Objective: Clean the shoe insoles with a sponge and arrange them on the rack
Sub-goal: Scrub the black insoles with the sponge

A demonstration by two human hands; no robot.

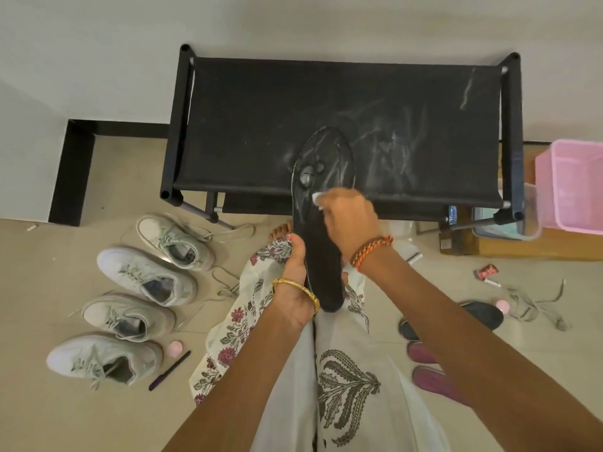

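A long black insole (318, 256) reaches from my lap out over the front edge of the black fabric rack (261, 125). Its far half is wet and soapy. My left hand (293, 282) grips the insole's near end from the left side. My right hand (349, 216) holds a small white sponge (318, 198) against the insole's middle; only the sponge's edge shows under the fingers. Soap streaks smear the rack's top to the right of the insole.
Several white sneakers (146, 278) line the floor on the left, with a pink cap (175, 348) and a dark stick beside them. On the right lie a dark insole (483, 313), maroon insoles (434, 376), a pink basket (571, 184) and a clear tub (509, 223) of water.
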